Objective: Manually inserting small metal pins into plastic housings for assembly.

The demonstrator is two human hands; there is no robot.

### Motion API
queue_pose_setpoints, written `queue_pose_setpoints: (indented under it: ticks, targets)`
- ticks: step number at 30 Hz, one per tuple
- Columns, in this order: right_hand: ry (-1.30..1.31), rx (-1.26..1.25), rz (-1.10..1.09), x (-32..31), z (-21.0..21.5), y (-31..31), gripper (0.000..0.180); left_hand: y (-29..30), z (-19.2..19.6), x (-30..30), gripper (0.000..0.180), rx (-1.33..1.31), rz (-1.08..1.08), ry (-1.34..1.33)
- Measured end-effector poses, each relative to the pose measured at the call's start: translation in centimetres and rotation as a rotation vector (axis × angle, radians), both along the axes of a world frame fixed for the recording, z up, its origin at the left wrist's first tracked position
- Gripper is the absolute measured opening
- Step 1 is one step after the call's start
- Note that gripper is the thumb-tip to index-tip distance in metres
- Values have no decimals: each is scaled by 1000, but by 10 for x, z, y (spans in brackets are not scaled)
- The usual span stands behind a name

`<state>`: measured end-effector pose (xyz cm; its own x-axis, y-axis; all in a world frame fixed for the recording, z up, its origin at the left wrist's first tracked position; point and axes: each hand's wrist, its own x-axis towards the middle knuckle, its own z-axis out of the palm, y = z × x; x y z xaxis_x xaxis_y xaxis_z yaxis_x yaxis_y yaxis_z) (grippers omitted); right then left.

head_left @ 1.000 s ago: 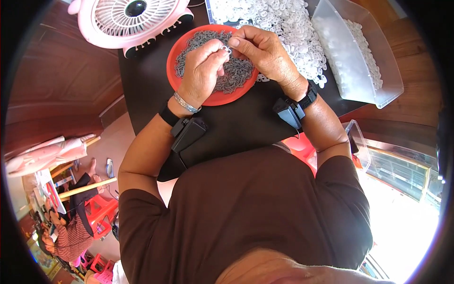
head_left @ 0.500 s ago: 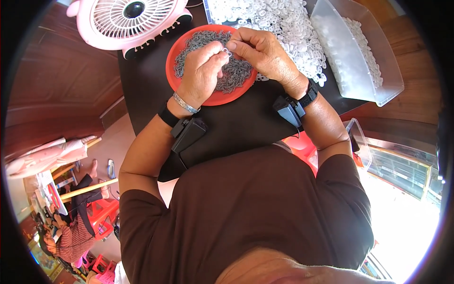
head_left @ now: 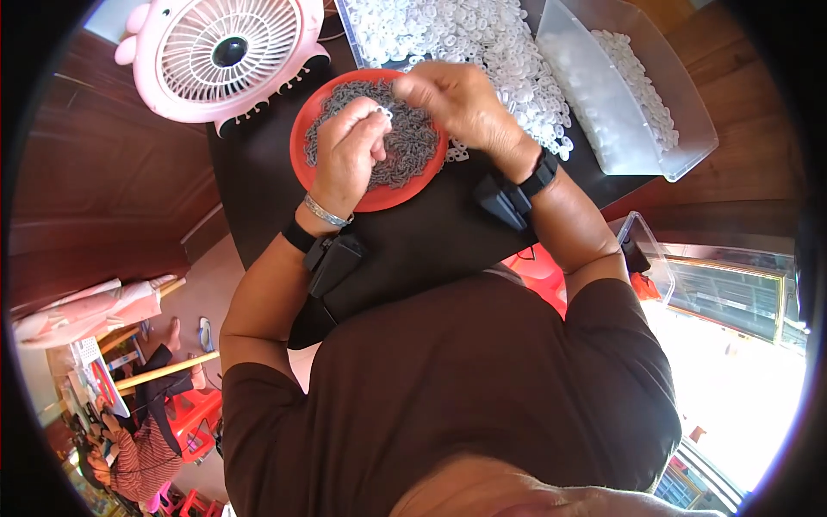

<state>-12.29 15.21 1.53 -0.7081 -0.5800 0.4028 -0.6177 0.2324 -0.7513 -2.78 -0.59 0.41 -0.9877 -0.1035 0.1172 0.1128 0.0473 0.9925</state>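
Fingers (head_left: 372, 121) of the left hand (head_left: 349, 155) are bent together and pinch a small white ring (head_left: 380, 110) above the red plate (head_left: 379, 196). Fingers of the right hand (head_left: 461, 99) are curled inward just beside them; what they grip, if anything, cannot be told, since the knuckles hide the tips.

Head view, surface and room: the plate lies on a black worktop (head_left: 413, 250), with dark wooden boards to the left and a wooden surface to the right. Bright daylight fills the lower right edge.

Head view, hand pose: both forearms rise from the lower part of the frame and meet over the plate. The left wrist carries a silver bracelet (head_left: 326, 212) and a black strap with a black box (head_left: 334, 261); the right wrist carries a like strap and box (head_left: 508, 196). The left hand covers the plate's middle.

Head view, surroundings: the plate holds a heap of small grey pieces (head_left: 412, 146). Behind it lies a spread of white rings (head_left: 482, 43), touching the plate's far edge. A clear plastic tub (head_left: 603, 103) with more white rings stands to the right. A pink table fan (head_left: 224, 56) stands at the upper left, near the plate. Another person (head_left: 138, 457) sits at the lower left beside red stools (head_left: 194, 414).
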Motion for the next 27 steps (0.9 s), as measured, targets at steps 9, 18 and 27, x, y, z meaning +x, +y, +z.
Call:
queue_pose_setpoints:
  ticks: [9,18,27]
  targets:
    - [323,495,-339,-79,-29,49,23,-4,0,-6,22,106,29,-20]
    - [266,533,-300,-50,12,65,22,-6,-2,-5,20,107,26,17]
    - [375,682,-68,-49,-15,43,21,-7,0,-5,19,109,21,10]
